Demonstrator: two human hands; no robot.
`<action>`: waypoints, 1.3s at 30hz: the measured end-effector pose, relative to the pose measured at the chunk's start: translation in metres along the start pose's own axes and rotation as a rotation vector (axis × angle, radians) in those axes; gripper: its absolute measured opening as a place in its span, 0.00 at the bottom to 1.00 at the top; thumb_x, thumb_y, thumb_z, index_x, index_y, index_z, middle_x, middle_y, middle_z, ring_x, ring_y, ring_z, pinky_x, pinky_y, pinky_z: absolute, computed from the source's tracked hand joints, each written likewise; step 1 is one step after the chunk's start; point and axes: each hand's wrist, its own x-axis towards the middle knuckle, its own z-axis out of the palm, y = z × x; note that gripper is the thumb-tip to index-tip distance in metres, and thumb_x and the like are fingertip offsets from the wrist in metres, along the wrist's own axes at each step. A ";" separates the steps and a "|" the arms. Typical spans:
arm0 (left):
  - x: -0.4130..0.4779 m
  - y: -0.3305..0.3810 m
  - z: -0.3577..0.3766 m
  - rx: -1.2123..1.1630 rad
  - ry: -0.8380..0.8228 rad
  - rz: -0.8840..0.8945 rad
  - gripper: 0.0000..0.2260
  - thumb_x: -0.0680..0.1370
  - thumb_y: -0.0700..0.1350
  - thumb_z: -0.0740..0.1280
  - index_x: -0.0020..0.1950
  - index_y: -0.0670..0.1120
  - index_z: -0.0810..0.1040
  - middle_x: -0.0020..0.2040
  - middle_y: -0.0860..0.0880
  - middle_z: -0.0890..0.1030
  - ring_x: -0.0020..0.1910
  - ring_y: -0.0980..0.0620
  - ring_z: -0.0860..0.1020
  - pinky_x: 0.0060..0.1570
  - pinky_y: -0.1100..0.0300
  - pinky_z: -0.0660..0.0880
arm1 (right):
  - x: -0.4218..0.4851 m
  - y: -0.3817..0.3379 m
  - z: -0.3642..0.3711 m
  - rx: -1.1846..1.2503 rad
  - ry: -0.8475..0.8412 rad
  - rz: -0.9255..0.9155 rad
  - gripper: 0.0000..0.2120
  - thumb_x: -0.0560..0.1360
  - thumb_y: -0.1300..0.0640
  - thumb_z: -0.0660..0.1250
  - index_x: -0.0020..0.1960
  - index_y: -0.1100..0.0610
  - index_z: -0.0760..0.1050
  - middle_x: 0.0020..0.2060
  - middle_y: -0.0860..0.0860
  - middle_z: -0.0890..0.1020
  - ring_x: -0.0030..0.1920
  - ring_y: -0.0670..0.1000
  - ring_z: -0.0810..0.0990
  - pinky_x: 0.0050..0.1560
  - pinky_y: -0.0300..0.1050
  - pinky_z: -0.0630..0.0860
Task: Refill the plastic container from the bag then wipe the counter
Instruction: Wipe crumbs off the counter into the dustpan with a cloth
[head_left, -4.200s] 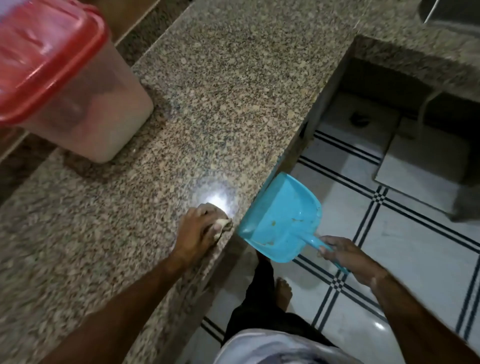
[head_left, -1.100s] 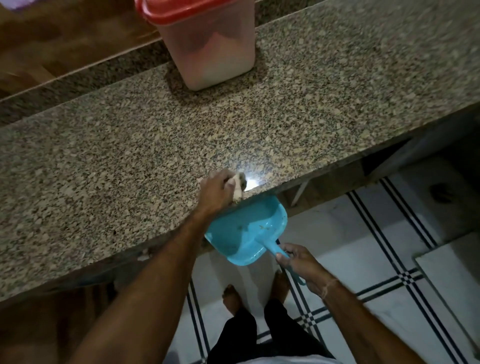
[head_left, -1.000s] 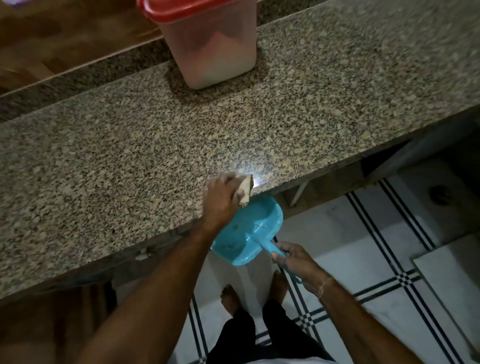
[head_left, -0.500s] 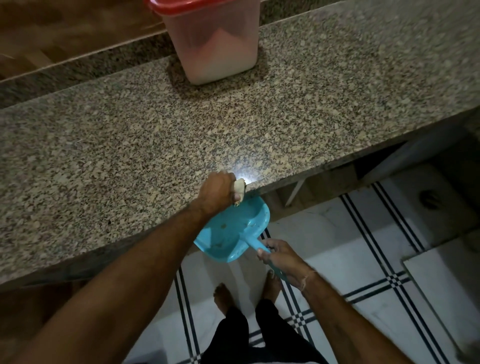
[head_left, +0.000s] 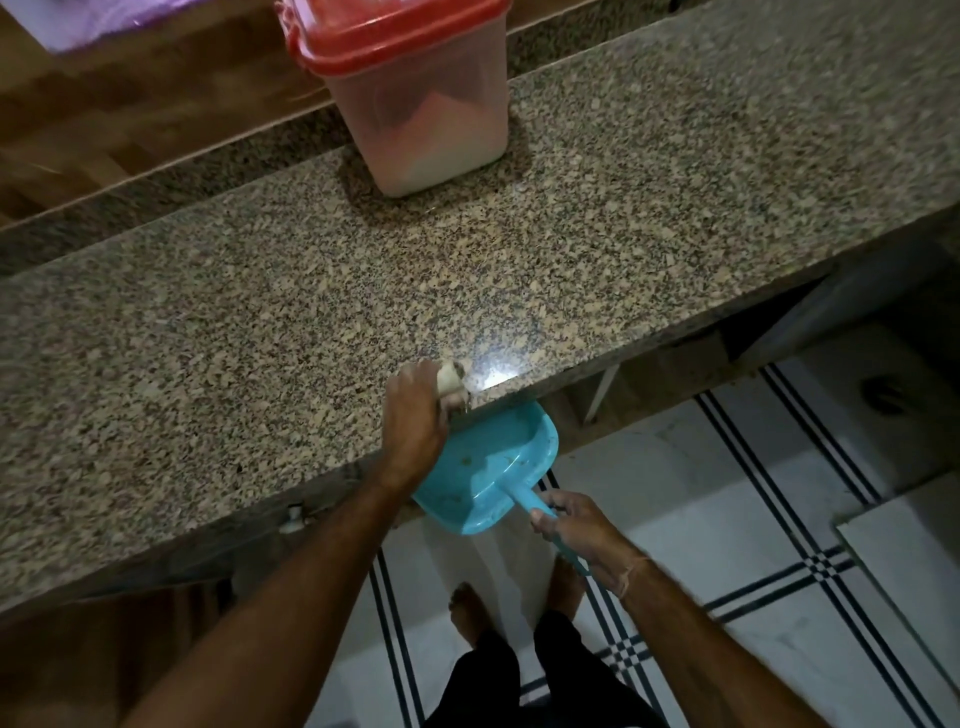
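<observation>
A clear plastic container (head_left: 436, 114) with a red lid stands at the back of the speckled granite counter (head_left: 260, 338), with white powder in its lower part. My left hand (head_left: 415, 415) presses a small pale cloth (head_left: 449, 382) against the counter's front edge. Just below that edge, my right hand (head_left: 576, 530) holds a blue dustpan (head_left: 493, 467) by its handle, with a few crumbs lying in its tray. No bag is clearly visible.
A pale purple item (head_left: 104, 21) shows at the top left, above a wooden surface (head_left: 104, 119) behind the counter. White floor tiles (head_left: 727, 519) with dark stripes lie below, and my bare feet (head_left: 467, 613) stand on them.
My left hand with the cloth stays at the counter's front edge with only small shifts. The dustpan stays under that edge in my right hand. The view shifted slightly.
</observation>
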 end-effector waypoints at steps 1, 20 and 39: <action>0.009 0.000 -0.002 -0.054 -0.053 0.020 0.11 0.80 0.48 0.68 0.62 0.50 0.75 0.57 0.48 0.74 0.54 0.50 0.73 0.51 0.53 0.77 | -0.001 -0.001 0.001 -0.008 -0.001 -0.004 0.09 0.82 0.61 0.66 0.60 0.61 0.80 0.43 0.50 0.79 0.41 0.43 0.75 0.35 0.28 0.73; -0.029 0.008 -0.004 0.056 -0.195 0.019 0.08 0.76 0.47 0.75 0.53 0.46 0.83 0.47 0.51 0.84 0.41 0.59 0.78 0.37 0.69 0.71 | -0.010 0.003 0.002 -0.001 -0.006 0.006 0.09 0.82 0.62 0.65 0.61 0.62 0.79 0.42 0.50 0.78 0.41 0.44 0.75 0.36 0.29 0.74; -0.088 -0.031 0.006 -0.174 0.001 -0.102 0.11 0.74 0.54 0.70 0.51 0.49 0.80 0.45 0.51 0.77 0.45 0.49 0.74 0.40 0.56 0.66 | -0.011 0.027 0.025 -0.188 -0.084 -0.009 0.07 0.81 0.61 0.67 0.54 0.63 0.82 0.41 0.52 0.81 0.44 0.48 0.78 0.42 0.37 0.74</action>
